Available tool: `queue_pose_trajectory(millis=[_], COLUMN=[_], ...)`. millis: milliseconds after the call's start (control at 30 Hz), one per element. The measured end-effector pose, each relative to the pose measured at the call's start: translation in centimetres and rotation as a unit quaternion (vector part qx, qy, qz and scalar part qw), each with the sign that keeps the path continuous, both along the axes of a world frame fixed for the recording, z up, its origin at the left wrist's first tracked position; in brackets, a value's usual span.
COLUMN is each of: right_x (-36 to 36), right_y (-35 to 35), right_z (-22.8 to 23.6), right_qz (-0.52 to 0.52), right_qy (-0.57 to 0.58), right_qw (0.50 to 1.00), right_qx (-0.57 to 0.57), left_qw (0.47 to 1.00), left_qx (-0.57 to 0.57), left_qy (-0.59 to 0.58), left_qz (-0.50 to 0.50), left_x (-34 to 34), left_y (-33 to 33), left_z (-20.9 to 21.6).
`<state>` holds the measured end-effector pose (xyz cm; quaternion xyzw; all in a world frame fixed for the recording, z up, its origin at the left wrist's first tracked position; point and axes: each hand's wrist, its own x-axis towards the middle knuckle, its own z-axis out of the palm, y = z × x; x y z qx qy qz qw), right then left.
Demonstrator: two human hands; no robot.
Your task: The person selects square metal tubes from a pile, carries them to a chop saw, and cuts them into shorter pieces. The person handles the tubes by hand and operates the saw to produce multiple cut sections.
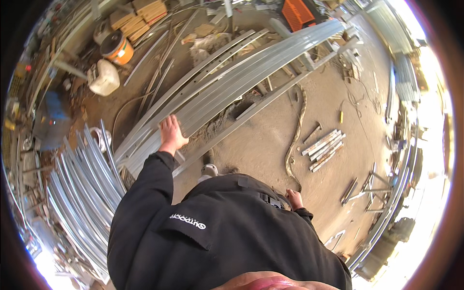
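Long silvery metal tubes (227,92) lie side by side on a metal frame, running from near left to far right. My left hand (171,134) rests on the near end of these tubes, its fingers stretched over them and its thumb out to the side. Down by my right hip, my right hand (293,199) is closed with its fingers curled. Whether anything is inside it is hidden. Below that hand, a dirty hose (298,130) winds over the floor.
A stack of shiny metal profiles (87,188) stands at left. Several short pipes (325,150) lie on the floor at right. Far left are a white plastic canister (104,78) and an orange bucket (117,47). An orange crate (297,14) sits at the back.
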<state>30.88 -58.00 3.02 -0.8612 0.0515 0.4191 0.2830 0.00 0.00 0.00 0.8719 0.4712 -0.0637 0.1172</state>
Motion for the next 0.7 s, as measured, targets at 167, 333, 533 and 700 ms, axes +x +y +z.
queue_pose_trajectory(millis=[167, 333, 533, 700], right_x=[0.1, -0.7, 3.4, 12.6], right_y=[-6.3, -8.7, -11.4, -10.1], right_z=[-4.9, -6.3, -10.5, -13.2], right_qz=[-0.113, -0.212, -0.006, -0.02], right_qy=[0.033, 0.06, 0.009, 0.01], right_qw=[0.993, 0.974, 1.0, 1.0], right_qx=[-0.014, 0.045, 0.005, -0.001], left_qw=[0.999, 0.998, 0.981, 0.997], left_qx=[-0.012, -0.001, -0.038, -0.012], left_qy=[0.028, 0.057, 0.184, 0.066], left_qz=[0.01, 0.01, 0.04, -0.037], left_x=[0.0, 0.2, 2.7, 12.7], left_y=[0.1, 0.1, 0.0, -4.0], left_z=[-0.5, -0.3, 1.9, 4.0])
